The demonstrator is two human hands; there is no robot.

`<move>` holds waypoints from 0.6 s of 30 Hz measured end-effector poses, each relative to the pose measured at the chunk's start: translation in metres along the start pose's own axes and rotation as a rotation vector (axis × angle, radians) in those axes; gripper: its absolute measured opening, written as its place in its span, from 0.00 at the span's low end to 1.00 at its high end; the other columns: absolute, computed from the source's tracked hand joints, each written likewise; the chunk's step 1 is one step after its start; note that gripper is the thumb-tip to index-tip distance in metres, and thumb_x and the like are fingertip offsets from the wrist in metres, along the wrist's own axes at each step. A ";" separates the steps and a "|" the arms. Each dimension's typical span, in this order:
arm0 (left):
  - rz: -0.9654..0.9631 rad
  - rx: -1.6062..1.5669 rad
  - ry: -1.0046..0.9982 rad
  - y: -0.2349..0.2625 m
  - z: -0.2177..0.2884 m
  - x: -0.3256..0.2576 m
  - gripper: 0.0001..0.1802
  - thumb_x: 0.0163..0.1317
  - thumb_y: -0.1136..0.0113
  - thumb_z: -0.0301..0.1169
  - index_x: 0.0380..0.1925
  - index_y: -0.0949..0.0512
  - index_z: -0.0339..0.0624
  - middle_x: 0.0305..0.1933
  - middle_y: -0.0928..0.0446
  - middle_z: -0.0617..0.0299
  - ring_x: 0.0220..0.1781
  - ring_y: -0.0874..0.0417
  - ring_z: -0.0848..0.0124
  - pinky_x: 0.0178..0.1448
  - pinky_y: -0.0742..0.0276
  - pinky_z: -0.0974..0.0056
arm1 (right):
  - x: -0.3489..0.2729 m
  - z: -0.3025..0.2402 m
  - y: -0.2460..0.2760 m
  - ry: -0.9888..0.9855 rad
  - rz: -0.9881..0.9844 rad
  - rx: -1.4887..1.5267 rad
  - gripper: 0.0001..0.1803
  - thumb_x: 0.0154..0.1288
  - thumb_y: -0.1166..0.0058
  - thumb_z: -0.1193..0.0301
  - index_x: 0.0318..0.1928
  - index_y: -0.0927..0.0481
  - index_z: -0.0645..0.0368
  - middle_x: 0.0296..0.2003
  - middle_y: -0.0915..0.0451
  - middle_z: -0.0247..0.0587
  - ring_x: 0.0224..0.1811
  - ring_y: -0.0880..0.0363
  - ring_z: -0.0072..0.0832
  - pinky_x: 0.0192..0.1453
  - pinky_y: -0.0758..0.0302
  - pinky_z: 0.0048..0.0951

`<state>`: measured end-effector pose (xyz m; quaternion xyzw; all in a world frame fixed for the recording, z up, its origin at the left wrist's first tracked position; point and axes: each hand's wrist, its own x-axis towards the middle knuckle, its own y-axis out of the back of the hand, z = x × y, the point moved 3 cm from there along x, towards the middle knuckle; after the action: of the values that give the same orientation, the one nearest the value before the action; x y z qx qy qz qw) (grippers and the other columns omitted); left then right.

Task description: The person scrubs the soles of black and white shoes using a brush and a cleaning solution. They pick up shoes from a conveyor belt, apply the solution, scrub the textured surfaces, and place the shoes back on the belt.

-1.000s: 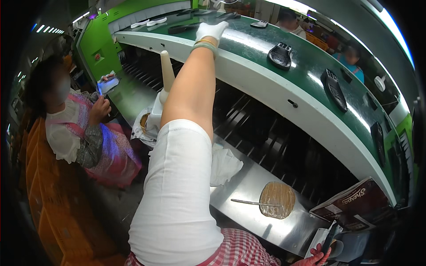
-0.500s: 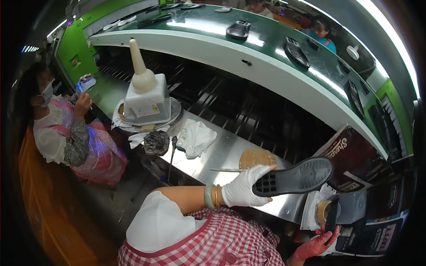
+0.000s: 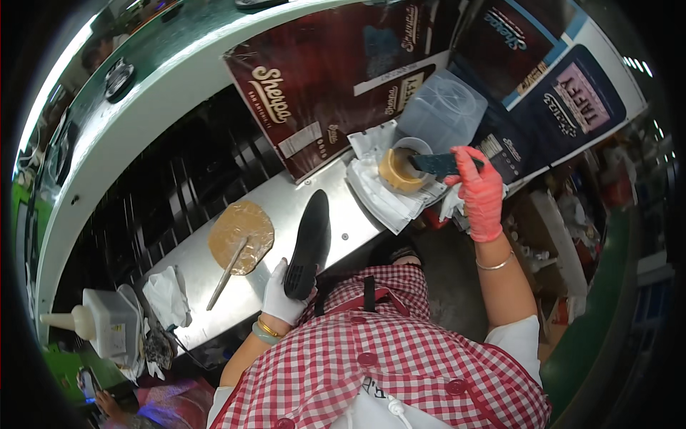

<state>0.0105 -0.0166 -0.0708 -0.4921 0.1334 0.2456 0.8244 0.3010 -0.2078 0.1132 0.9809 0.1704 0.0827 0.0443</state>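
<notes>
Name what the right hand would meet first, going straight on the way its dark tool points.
Most likely the taped cup: the dark tool in the right hand points at its mouth, though depth is unclear.

On my feed, a shiny steel bench point(image 3: 357, 214) runs alongside a pale-framed conveyor point(image 3: 86, 175), its green belt bent by my lens. Dark red cardboard point(image 3: 314, 79) stands behind; I make out grey floor point(image 3: 446, 300) below and a bright strip light point(image 3: 54, 73) upper left.

Shiny metal bench point(image 3: 354, 211), round brown disc point(image 3: 230, 227) lying flat, crumpled white cloth point(image 3: 168, 297), layered white sheets point(image 3: 364, 182)
</notes>
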 end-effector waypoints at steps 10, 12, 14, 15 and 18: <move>-0.100 -0.098 0.079 -0.048 0.004 0.007 0.27 0.71 0.68 0.46 0.63 0.41 0.40 0.58 0.31 0.46 0.52 0.23 0.55 0.48 0.20 0.58 | 0.022 0.037 -0.007 -0.102 -0.068 0.009 0.14 0.64 0.45 0.65 0.43 0.21 0.63 0.31 0.20 0.33 0.25 0.26 0.16 0.30 0.32 0.16; -0.123 -0.010 0.015 -0.057 0.011 0.009 0.26 0.70 0.65 0.44 0.65 0.45 0.47 0.58 0.31 0.50 0.52 0.22 0.59 0.46 0.19 0.60 | 0.025 0.041 -0.007 -0.106 -0.098 0.033 0.14 0.64 0.45 0.66 0.43 0.21 0.65 0.32 0.20 0.34 0.25 0.26 0.17 0.32 0.30 0.17; -0.106 0.063 -0.017 -0.064 0.014 0.011 0.27 0.70 0.65 0.44 0.66 0.46 0.46 0.58 0.32 0.51 0.51 0.22 0.60 0.46 0.19 0.61 | 0.027 0.045 -0.007 -0.101 -0.104 0.047 0.14 0.64 0.45 0.66 0.43 0.21 0.65 0.33 0.20 0.35 0.25 0.26 0.18 0.33 0.29 0.17; -0.096 0.101 -0.032 -0.067 0.016 0.012 0.28 0.70 0.65 0.44 0.67 0.47 0.46 0.59 0.32 0.52 0.51 0.22 0.61 0.46 0.20 0.62 | 0.027 0.047 -0.006 -0.095 -0.095 0.048 0.14 0.64 0.45 0.66 0.43 0.21 0.65 0.33 0.20 0.35 0.25 0.26 0.18 0.33 0.29 0.18; -0.122 0.112 -0.056 -0.079 0.020 0.014 0.28 0.71 0.65 0.43 0.68 0.49 0.46 0.60 0.33 0.53 0.52 0.22 0.62 0.48 0.21 0.62 | 0.031 0.054 -0.007 -0.065 -0.117 0.076 0.15 0.64 0.45 0.66 0.43 0.21 0.66 0.33 0.20 0.35 0.25 0.26 0.18 0.34 0.28 0.18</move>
<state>0.0643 -0.0259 -0.0090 -0.4454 0.0938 0.2006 0.8675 0.3368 -0.1940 0.0636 0.9724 0.2289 0.0418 0.0172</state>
